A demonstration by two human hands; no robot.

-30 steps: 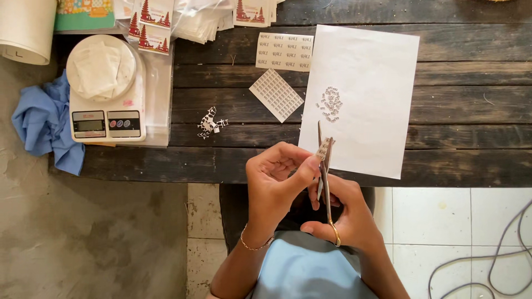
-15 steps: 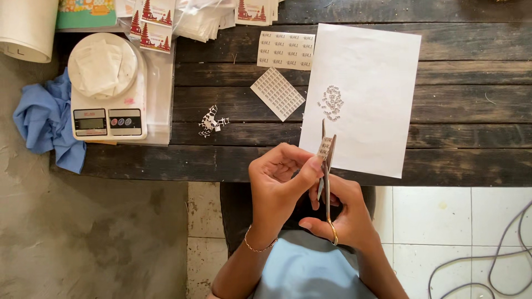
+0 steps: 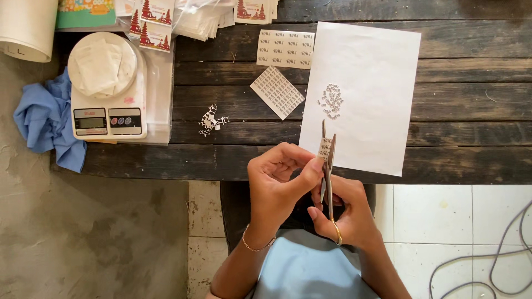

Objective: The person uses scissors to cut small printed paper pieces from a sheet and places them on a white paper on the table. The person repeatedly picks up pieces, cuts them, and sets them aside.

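Note:
My left hand [image 3: 277,185] pinches a narrow printed paper strip [image 3: 324,148] between thumb and fingers, just in front of the table's edge. My right hand [image 3: 346,213] grips a pair of scissors [image 3: 328,166], blades pointing away from me and set against the strip. Beyond the blades lies a white sheet of paper [image 3: 377,83] carrying a small heap of tiny cut pieces [image 3: 331,101].
On the dark wooden table [image 3: 471,111] lie two printed label sheets [image 3: 277,92] [image 3: 285,49], a pile of paper scraps [image 3: 211,119], a white kitchen scale [image 3: 106,88] on plastic bags, a blue cloth [image 3: 47,122] and a white roll [image 3: 25,27]. A cable [image 3: 493,254] runs over the floor tiles.
The hands, strip and scissors have stayed in nearly the same place at the table's edge; the scissors have shifted only slightly along the strip.

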